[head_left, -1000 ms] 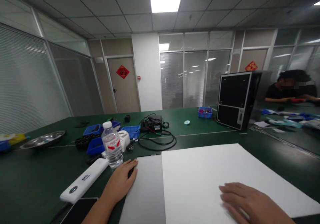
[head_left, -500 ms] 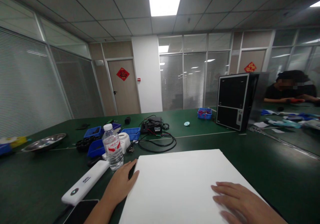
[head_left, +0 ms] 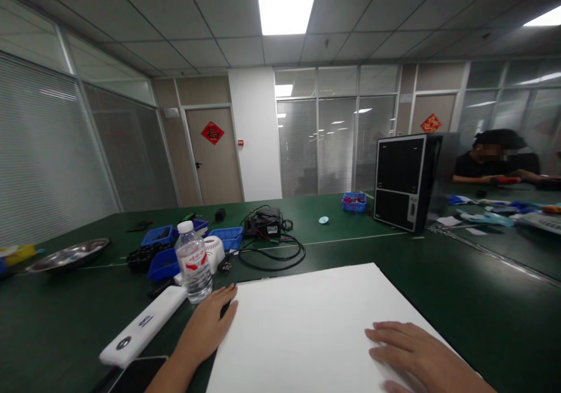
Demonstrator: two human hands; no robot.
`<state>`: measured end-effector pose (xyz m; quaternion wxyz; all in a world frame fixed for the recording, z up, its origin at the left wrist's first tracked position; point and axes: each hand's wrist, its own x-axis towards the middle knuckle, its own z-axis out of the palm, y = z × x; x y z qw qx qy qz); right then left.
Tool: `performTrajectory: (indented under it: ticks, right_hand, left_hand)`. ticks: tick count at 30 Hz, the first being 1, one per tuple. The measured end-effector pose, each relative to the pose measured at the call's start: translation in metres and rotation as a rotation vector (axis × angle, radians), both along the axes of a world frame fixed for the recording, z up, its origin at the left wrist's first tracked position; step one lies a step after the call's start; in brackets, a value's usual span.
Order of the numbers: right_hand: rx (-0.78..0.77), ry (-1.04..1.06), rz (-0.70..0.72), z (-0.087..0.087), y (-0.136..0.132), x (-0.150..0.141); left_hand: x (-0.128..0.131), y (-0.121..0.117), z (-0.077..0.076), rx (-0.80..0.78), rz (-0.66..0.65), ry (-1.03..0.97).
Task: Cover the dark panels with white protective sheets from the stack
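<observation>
A large white sheet or board (head_left: 298,329) lies on the green table in front of me. My left hand (head_left: 209,326) rests at its left edge, fingers stretched out and thumb apart, with the fingertips by the far left corner. Over the right part of the white surface is my right hand (head_left: 416,352), its fingers spread and holding nothing; whether it touches the surface I cannot tell. Just beyond my left hand stands a clear water bottle (head_left: 193,264) with a white cap. A long white device (head_left: 144,326) and a dark phone-like slab (head_left: 138,375) lie left of my left forearm.
Beyond the sheet are a black power adapter (head_left: 265,222) with coiled cables, blue bins (head_left: 228,238) and a small blue basket (head_left: 354,203). A computer case (head_left: 398,183) stands at right. A metal tray (head_left: 70,256) lies far left. Another person (head_left: 495,159) sits at back right.
The view has shifted slightly, so most things sit a little further left and lower. Both hands keep nearly the same places at the white sheet.
</observation>
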<state>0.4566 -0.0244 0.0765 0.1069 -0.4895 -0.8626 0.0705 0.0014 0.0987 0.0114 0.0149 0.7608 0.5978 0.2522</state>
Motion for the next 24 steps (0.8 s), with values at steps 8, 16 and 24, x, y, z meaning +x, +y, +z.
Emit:
performTrajectory:
  ticks: [8, 16, 24]
  right_hand:
    - [-0.011, 0.011, 0.010, 0.001, -0.001, 0.007]
    - [0.022, 0.095, 0.221, 0.010, -0.007, 0.006]
    - [-0.170, -0.002, 0.116, 0.008, -0.001, 0.004]
  left_hand:
    - [-0.001, -0.001, -0.001, -0.037, -0.026, 0.008]
    - [0.002, -0.002, -0.001, -0.042, -0.007, 0.026]
    - [0.003, -0.003, 0.001, -0.028, 0.016, 0.033]
